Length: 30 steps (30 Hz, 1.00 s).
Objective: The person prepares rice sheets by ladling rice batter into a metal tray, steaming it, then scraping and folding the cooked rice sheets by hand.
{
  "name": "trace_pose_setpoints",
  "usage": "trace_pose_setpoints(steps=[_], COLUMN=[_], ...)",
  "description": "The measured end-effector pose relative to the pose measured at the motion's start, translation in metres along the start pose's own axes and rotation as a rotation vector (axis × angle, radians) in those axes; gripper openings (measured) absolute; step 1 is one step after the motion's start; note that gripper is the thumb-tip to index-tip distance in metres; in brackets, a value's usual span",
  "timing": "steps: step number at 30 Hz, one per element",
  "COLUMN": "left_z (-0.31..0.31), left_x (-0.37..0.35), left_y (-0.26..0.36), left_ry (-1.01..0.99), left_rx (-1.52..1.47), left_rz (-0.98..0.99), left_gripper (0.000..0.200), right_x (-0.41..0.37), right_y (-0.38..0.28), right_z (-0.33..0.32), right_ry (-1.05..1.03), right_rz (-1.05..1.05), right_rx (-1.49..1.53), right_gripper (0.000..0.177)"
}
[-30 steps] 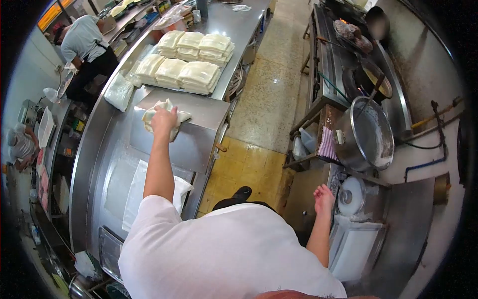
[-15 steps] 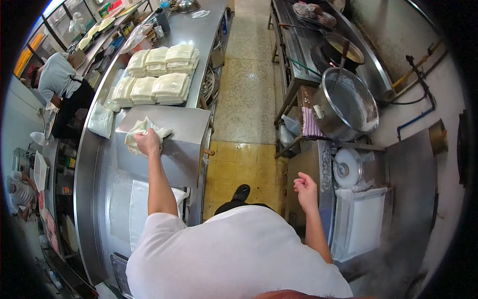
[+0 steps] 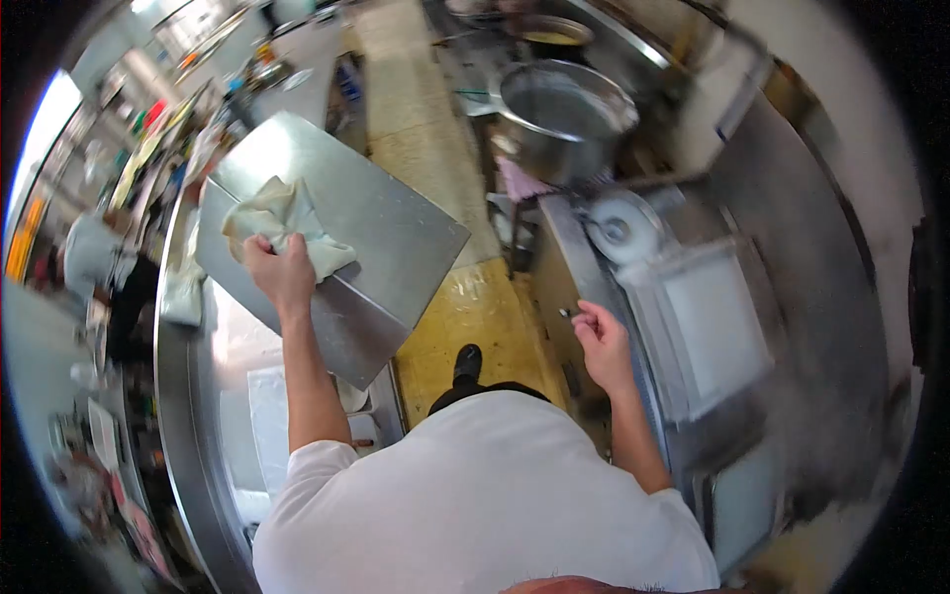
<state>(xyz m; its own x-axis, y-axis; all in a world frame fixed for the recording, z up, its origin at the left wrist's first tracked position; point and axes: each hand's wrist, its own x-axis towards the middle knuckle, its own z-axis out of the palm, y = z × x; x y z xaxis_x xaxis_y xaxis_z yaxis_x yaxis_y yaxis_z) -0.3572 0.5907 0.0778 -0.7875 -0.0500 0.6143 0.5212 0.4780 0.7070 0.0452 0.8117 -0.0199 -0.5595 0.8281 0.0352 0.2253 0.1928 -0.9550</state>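
Note:
My left hand is closed on a pale, crumpled cloth. Together they hold up a bent sheet-metal cover, tilted over the left counter's edge and the aisle; its shiny upper face and darker lower face meet at a fold. My right hand hangs over the right side of the aisle with its fingers curled, beside the right counter. A small dark and white thing shows at its fingertips, too small to name.
A steel counter runs along the left. At the right stand a large steel pot, a round white lid and a framed white tray. Another person bends at the far left.
The metal cover has come up off the left counter with my left hand and the cloth, swinging toward the aisle. The view has turned, and the stacked white sheets no longer show.

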Motion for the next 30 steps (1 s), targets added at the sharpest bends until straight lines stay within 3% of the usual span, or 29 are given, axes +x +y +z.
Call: trace_pose_setpoints(steps=[1,5,9,12,14,18,23,30], left_z=[0.003,0.008,0.051,0.081,0.109,0.181,0.255,0.321], left_x=[-0.009,-0.059,-0.116,-0.165,-0.204,-0.282,-0.377,-0.476], left_y=[0.025,0.124,0.195,0.259,0.296,0.354,0.414,0.464], left_ry=[-0.027,-0.221,-0.529,-0.695,-0.862,-1.025,-1.266,-1.486], left_rx=[-0.052,-0.31,-0.55,-0.524,-0.624,-0.576,-0.487,-0.511], left_rz=[0.107,0.201,0.288,0.487,0.49,0.709,0.843,1.021], left_gripper=[0.034,0.037,0.036,0.037,0.037,0.035,0.042,0.05], right_x=[-0.013,-0.081,-0.133,-0.166,-0.191,-0.233,-0.274,-0.269], right_y=[0.005,0.013,0.015,0.024,0.033,0.045,0.056,0.043], right_z=[-0.016,-0.075,-0.131,-0.158,-0.168,-0.177,-0.165,-0.134], right_ry=[0.027,0.222,0.422,0.575,0.67,0.849,1.034,1.21], right_rz=[-0.012,0.037,0.023,0.038,0.072,0.201,0.371,0.624], right_rx=[0.006,0.016,0.002,0.016,0.035,-0.002,-0.029,-0.044], right_gripper=[0.033,0.033,0.033,0.032,0.032,0.03,0.031,0.032])
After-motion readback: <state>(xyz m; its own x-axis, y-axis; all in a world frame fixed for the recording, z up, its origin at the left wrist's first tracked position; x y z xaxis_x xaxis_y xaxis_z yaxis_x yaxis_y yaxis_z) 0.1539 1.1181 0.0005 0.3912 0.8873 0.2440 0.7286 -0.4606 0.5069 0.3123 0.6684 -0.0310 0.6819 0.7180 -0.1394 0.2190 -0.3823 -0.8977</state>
